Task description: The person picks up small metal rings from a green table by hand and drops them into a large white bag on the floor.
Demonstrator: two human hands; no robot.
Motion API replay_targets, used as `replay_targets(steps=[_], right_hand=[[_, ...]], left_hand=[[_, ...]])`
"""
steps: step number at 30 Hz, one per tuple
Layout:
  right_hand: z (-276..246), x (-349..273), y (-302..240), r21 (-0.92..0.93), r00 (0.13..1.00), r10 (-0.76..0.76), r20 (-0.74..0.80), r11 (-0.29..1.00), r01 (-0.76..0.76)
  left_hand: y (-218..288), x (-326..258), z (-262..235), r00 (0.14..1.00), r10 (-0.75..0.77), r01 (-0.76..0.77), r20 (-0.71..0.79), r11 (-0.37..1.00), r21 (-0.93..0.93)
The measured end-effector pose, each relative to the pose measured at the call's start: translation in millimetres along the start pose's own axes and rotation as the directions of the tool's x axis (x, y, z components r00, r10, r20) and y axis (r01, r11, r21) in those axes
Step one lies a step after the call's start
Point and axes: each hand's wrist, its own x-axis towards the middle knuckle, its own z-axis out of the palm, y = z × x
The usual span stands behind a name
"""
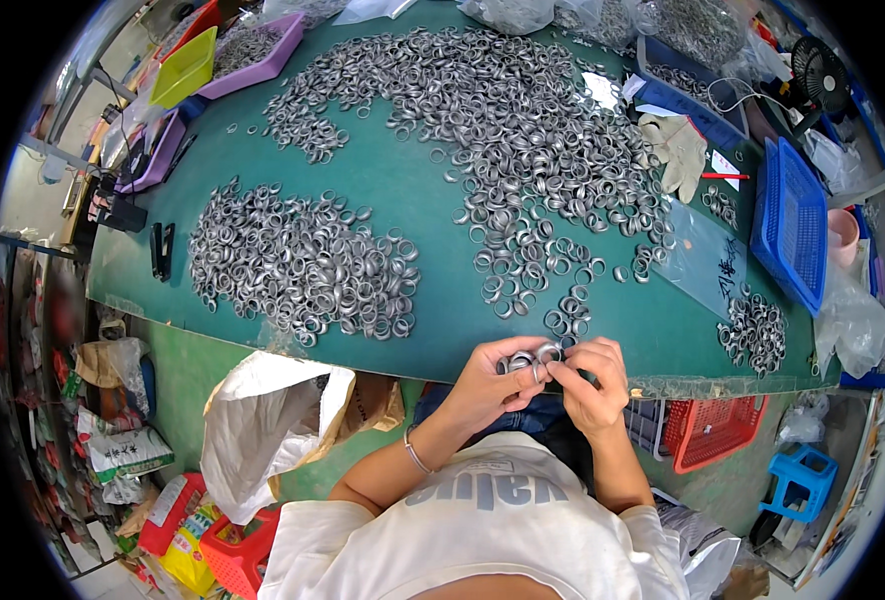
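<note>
Metal rings (525, 362) bunched in the left grip (495, 382), right grip (597, 388) alongside

The left grip is curled around several grey rings, held just over the near edge of the tabletop (399, 188). The right grip meets it at the rings, thumb and fingers bent inward; whether it pinches one or only touches it, I cannot tell.

Just beyond both grips lies a loose cluster (570, 312) of similar rings, trailing back to a big heap (553, 130) farther off. A second heap (303, 265) sits to the left of the grips, with a black stapler (163, 250) past it. To the right is a small pile (755, 336) of rings, close to a clear plastic sheet (698, 255). Farther off on that side are a pale glove (675, 150) and blue baskets (791, 225).

Below tabletop level, an open white sack (263, 430) stands left of the grips, and a red crate (718, 435) and a blue stool (801, 482) are to their right.
</note>
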Motion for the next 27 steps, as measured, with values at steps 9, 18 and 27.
replay_targets(steps=[9, 18, 27], right_hand=[[2, 0, 1, 0.098, 0.992, 0.123, 0.034, 0.987, -0.126], [40, 17, -7, -0.172, 0.844, 0.195, 0.5, 0.977, -0.124], [48, 13, 35, -0.273, 0.816, 0.136, 0.562, 0.961, 0.029]], left_hand=[[2, -2, -8, 1.0, 0.015, -0.015, -0.021, 0.999, 0.03], [123, -4, -62, 0.588, 0.784, 0.027, 0.199, -0.266, 0.964], [157, 0, -124, 0.474, 0.859, 0.327, 0.194, -0.376, 0.867]])
